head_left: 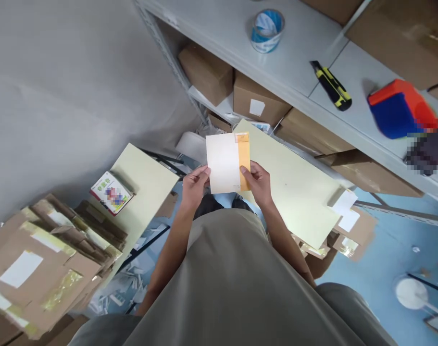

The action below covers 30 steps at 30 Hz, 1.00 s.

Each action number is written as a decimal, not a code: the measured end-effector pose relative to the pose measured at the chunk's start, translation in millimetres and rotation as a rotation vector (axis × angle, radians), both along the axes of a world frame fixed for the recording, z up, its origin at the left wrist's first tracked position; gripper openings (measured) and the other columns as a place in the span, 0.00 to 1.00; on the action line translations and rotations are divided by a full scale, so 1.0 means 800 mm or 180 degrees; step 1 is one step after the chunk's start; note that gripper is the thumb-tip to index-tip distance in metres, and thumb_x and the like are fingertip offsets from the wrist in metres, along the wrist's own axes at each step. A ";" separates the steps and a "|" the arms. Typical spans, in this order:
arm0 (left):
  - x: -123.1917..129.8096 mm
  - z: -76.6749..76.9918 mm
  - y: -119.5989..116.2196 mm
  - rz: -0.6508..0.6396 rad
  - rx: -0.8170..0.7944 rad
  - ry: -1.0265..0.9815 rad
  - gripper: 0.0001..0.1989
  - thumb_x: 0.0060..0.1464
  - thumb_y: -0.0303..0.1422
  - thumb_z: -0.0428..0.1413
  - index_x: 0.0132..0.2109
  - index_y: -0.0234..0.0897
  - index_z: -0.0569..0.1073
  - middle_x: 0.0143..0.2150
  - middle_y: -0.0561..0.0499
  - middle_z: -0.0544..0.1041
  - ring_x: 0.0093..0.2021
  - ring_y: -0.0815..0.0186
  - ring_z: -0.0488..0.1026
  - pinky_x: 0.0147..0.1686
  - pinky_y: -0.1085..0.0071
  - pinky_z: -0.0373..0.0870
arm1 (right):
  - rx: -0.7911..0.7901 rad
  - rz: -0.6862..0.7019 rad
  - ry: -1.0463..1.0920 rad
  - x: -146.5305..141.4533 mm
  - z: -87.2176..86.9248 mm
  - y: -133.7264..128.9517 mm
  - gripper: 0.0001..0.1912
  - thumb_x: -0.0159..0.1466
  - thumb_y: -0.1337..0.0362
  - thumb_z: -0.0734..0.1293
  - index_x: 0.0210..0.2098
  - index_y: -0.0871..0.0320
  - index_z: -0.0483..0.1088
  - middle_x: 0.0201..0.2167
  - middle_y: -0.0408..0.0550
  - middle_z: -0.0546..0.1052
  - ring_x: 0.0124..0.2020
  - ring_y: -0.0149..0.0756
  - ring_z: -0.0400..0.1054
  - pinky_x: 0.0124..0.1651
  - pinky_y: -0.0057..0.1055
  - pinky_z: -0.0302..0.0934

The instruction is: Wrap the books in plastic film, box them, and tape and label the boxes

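A white card or booklet [223, 164] with an orange strip down its right side is held up in front of the body. My left hand [196, 185] pinches its left edge, thumb on the front. On the right edge, my right hand [258, 182] grips it with the thumb over the orange strip. The fingers behind it are partly hidden. Beneath and beyond it lies a pale yellow tabletop [291, 187]. A stack of picture booklets [111, 193] rests on another pale tabletop [146, 178] at the left.
Flattened cardboard boxes [45, 269] are piled at the lower left. A grey shelf [298, 43] at the upper right carries a tape roll [267, 30], a yellow-black cutter [331, 86] and a red-blue object [399, 109]. Cartons [258, 100] fill the level below. A white stack [344, 202] sits right.
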<state>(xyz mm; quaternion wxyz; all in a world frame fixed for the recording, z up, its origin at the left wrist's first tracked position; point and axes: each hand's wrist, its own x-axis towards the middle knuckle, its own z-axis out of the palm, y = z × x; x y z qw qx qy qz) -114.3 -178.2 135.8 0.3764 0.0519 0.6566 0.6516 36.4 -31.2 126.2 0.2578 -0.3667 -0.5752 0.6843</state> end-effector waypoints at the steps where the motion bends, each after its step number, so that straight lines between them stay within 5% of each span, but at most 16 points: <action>1: 0.006 0.000 0.013 0.0013 -0.0099 0.0164 0.24 0.56 0.51 0.69 0.50 0.38 0.84 0.46 0.45 0.87 0.45 0.54 0.86 0.48 0.56 0.84 | 0.0147 -0.0169 -0.0098 0.007 -0.002 0.007 0.29 0.66 0.41 0.74 0.58 0.52 0.79 0.55 0.51 0.84 0.53 0.47 0.80 0.55 0.45 0.77; 6: 0.025 0.001 0.071 -0.0359 -0.0141 0.1042 0.19 0.63 0.48 0.65 0.49 0.38 0.85 0.47 0.45 0.87 0.47 0.56 0.85 0.51 0.61 0.82 | 0.0770 -0.0630 -0.0459 0.024 0.008 0.015 0.28 0.69 0.41 0.70 0.61 0.49 0.78 0.64 0.51 0.79 0.64 0.50 0.74 0.64 0.52 0.75; 9: 0.040 0.003 0.096 -0.0843 0.0078 0.1273 0.18 0.64 0.47 0.64 0.50 0.40 0.85 0.47 0.46 0.88 0.48 0.56 0.85 0.54 0.60 0.81 | 0.0498 -0.0570 -0.0364 0.020 0.023 0.008 0.28 0.67 0.40 0.73 0.59 0.49 0.80 0.59 0.48 0.82 0.60 0.49 0.78 0.59 0.47 0.78; 15: 0.042 0.010 0.124 -0.2025 0.0665 0.0863 0.21 0.66 0.48 0.62 0.58 0.42 0.83 0.60 0.43 0.83 0.60 0.53 0.82 0.61 0.57 0.79 | 0.0542 -0.1166 -0.0592 0.021 0.023 0.021 0.26 0.70 0.38 0.68 0.42 0.55 0.82 0.36 0.45 0.84 0.39 0.40 0.78 0.43 0.34 0.75; 22: -0.033 -0.017 0.146 -0.1087 0.0231 0.0865 0.19 0.56 0.47 0.70 0.45 0.37 0.83 0.54 0.40 0.85 0.52 0.56 0.84 0.52 0.61 0.82 | 0.0155 -0.1381 -0.0200 0.033 0.018 0.036 0.25 0.68 0.38 0.71 0.44 0.54 0.81 0.38 0.47 0.84 0.39 0.41 0.78 0.41 0.36 0.73; 27: -0.050 -0.026 0.140 -0.1903 0.0390 -0.0321 0.25 0.53 0.53 0.71 0.48 0.38 0.82 0.49 0.43 0.86 0.48 0.55 0.85 0.45 0.62 0.83 | -0.0004 -0.1271 -0.0158 0.020 0.026 0.030 0.27 0.68 0.37 0.70 0.48 0.54 0.82 0.43 0.50 0.86 0.44 0.45 0.80 0.43 0.39 0.77; 30: -0.045 -0.028 0.136 -0.1950 0.0423 -0.0502 0.24 0.51 0.53 0.72 0.44 0.39 0.83 0.42 0.46 0.86 0.43 0.55 0.85 0.40 0.63 0.83 | -0.0054 -0.1195 -0.0062 0.012 0.023 0.031 0.26 0.68 0.38 0.70 0.49 0.54 0.81 0.44 0.49 0.86 0.44 0.45 0.81 0.44 0.40 0.78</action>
